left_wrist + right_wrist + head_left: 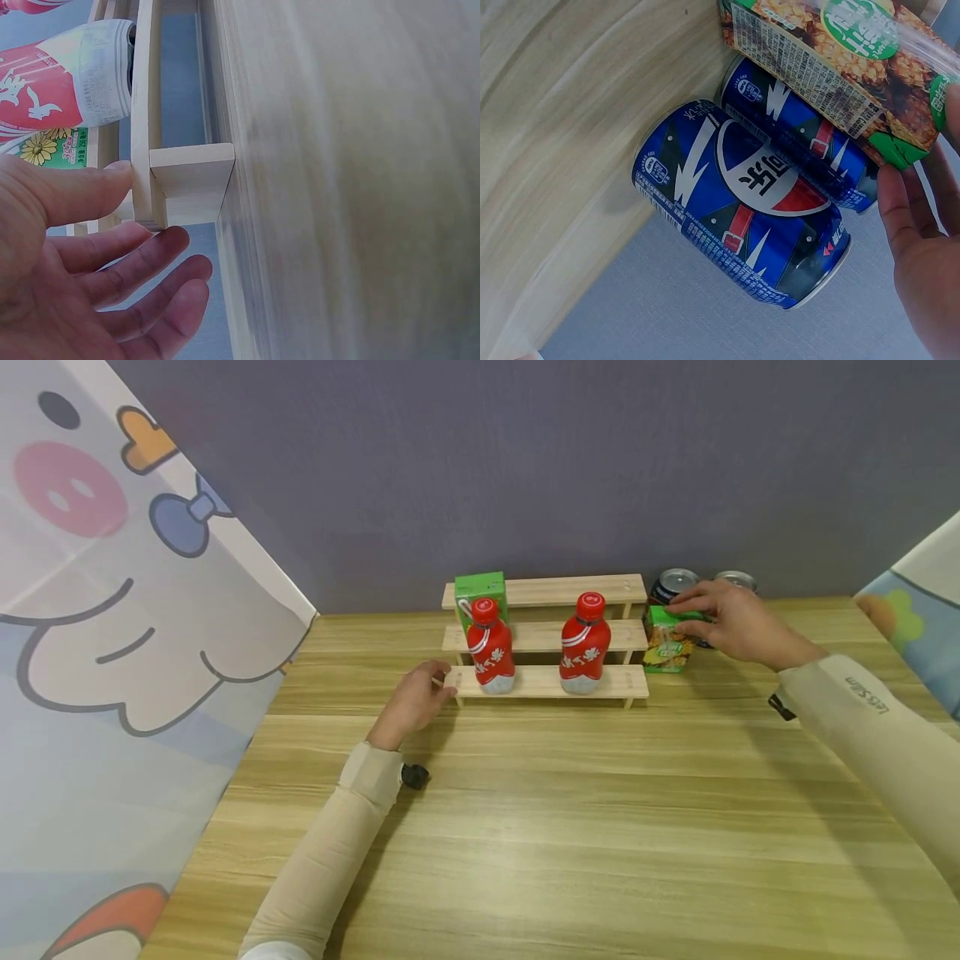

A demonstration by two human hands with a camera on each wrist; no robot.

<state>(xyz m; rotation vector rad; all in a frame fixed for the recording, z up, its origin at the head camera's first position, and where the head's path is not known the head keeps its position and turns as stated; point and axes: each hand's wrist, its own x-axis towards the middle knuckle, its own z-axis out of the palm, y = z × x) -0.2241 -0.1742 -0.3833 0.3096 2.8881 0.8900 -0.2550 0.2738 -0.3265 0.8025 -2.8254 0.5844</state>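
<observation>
A three-tier wooden rack (536, 681) stands at the back of the table. My left hand (416, 697) holds the left end of its lowest plank (146, 97), thumb on top and fingertips around the end. On the tiers are two red bottles (491, 647) with red caps and, behind the left one, a green juice box (480, 585). My right hand (738, 622) pinches the top of a pineapple juice box (667, 647), upright just right of the rack. In the right wrist view, two blue cola cans (742, 202) stand close beside that box.
A grey wall (525, 468) rises behind the rack and cans. Cartoon-printed panels (150, 652) border the table on the left and right. The wood-grain table (570, 827) extends in front of the rack.
</observation>
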